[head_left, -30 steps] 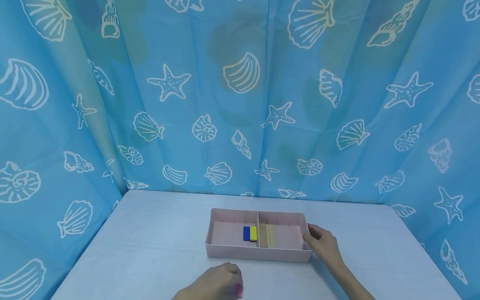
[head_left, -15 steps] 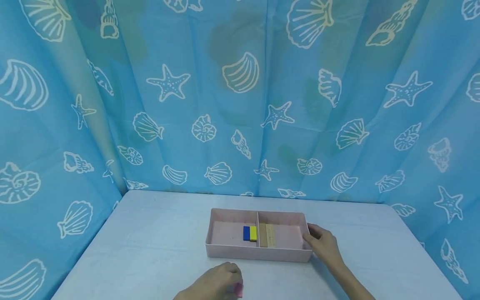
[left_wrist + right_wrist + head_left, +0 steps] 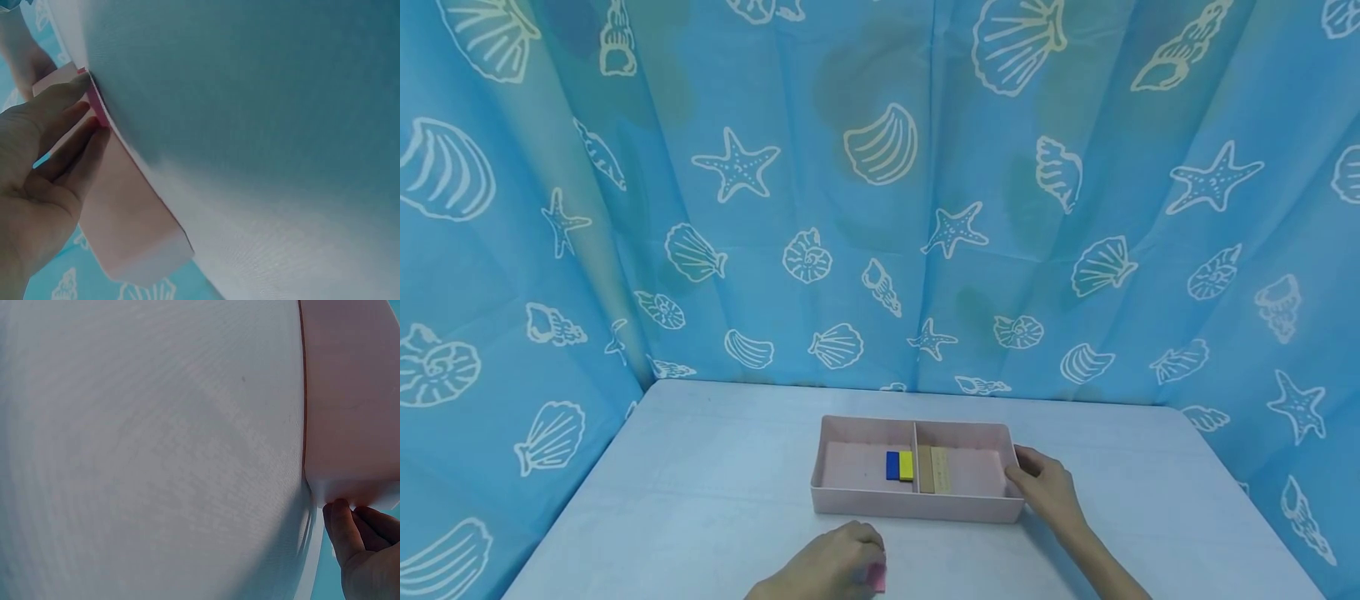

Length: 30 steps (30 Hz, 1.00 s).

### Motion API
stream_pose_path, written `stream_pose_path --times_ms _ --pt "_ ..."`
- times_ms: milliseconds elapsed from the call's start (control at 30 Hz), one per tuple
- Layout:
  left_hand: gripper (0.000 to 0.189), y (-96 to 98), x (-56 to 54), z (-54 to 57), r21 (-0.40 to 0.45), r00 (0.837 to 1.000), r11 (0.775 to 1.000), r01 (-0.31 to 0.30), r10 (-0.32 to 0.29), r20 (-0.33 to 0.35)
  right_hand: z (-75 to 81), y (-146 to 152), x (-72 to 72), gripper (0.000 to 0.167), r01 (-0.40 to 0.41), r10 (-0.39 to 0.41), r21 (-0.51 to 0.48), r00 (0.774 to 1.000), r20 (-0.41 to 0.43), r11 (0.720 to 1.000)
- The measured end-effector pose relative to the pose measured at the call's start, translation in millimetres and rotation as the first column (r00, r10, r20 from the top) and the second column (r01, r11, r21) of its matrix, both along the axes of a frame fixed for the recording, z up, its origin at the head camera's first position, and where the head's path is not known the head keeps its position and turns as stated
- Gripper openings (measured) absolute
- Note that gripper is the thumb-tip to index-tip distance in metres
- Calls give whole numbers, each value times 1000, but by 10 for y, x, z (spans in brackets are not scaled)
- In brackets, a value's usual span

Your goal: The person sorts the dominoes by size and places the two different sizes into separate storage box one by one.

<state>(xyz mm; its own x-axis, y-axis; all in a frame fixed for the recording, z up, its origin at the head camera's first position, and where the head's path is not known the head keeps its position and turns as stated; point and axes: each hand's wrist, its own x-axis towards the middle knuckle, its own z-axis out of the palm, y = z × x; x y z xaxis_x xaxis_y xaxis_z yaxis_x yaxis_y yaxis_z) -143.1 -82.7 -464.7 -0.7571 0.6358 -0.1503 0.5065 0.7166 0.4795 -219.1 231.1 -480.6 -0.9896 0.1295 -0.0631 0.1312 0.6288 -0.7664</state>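
My left hand [image 3: 831, 562] pinches a small flat pink block [image 3: 877, 578] low over the table, in front of a pale pink two-compartment tray [image 3: 917, 507]. In the left wrist view thumb and fingertips meet the pink block [image 3: 97, 105] at its ends. My right hand [image 3: 1048, 492] grips the tray's right end wall, thumb over the rim on the inner side; in the right wrist view the fingers touch the tray [image 3: 353, 412] from outside. A blue block [image 3: 892, 466] and a yellow block [image 3: 906, 466] lie side by side in the left compartment, by the divider.
In the tray's right compartment, against the divider, lie a tan strip [image 3: 926, 471] and a lighter beige strip [image 3: 941, 471]. The tray stands on a white-covered table [image 3: 715, 475]. A blue curtain [image 3: 850, 208] with white shells and starfish hangs behind and along both sides.
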Motion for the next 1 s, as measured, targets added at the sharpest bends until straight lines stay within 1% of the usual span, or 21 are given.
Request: stream_pose_path --times_ms 100,167,267,367,500,633,767,833,933,1000 --pt "19 -8 6 21 -2 999 1000 16 -16 -34 6 -6 -1 52 3 -3 4 1000 1 1000" --pt "16 -12 12 41 1 999 1000 14 -14 -49 12 -8 0 52 6 -6 7 1000 5 1000" --pt "18 -19 11 104 11 999 1000 0 1 -48 20 -9 -1 52 9 -9 12 1000 11 1000" --pt "23 -35 -2 179 29 996 1000 9 -6 -90 24 -11 -2 52 11 -12 16 1000 17 1000" --pt "30 -70 -34 302 62 981 997 43 -30 -193 19 -10 -4 52 12 -12 11 1000 20 1000" --pt "31 -100 -73 457 86 964 996 37 -13 -265 2 -1 -5 53 10 -10 -1 1000 23 1000" --pt "30 -142 -167 573 103 938 994 20 17 -346 -7 3 -5 53 4 -4 -16 1000 25 1000" --pt "30 -162 -238 610 106 929 994 3 36 -367 -6 2 -6 53 3 -2 -15 1000 22 1000" --pt "27 -173 -358 634 125 932 992 -16 60 -358 6 -2 -4 53 5 -5 -14 1000 19 1000" --pt "25 -166 -442 629 142 940 990 -26 72 -334 13 -5 -4 52 7 -7 -9 1000 19 1000"
